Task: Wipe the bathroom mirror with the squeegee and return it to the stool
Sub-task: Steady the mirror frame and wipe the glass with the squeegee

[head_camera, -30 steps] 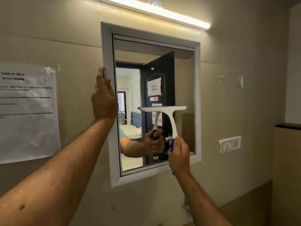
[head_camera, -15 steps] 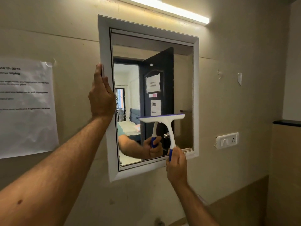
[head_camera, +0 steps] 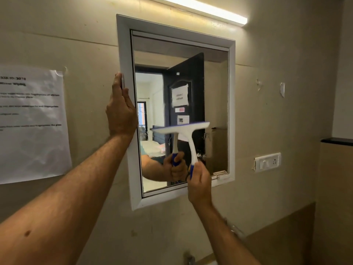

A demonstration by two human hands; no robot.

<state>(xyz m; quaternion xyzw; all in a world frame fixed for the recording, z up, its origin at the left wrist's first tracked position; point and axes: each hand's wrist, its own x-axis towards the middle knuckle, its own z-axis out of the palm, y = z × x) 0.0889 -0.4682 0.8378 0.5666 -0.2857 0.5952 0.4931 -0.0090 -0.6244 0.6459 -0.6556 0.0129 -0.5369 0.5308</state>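
A white-framed mirror (head_camera: 215, 104) hangs on the beige wall. My left hand (head_camera: 120, 109) grips the frame's left edge about halfway up. My right hand (head_camera: 199, 185) is closed around the blue grip of a white squeegee (head_camera: 184, 131). The squeegee's blade lies roughly level against the lower middle of the glass, and its reflection shows just to the left. The stool is out of view.
A printed paper sheet (head_camera: 31, 121) is taped to the wall at the left. A tube light (head_camera: 206, 8) runs above the mirror. A white switch plate (head_camera: 267, 162) sits to the right, below a dark ledge (head_camera: 337, 140). The mirror reflects a dark open door.
The squeegee blade has slid down the glass from its higher position and shifted left towards the middle. My left hand has kept its hold on the frame.
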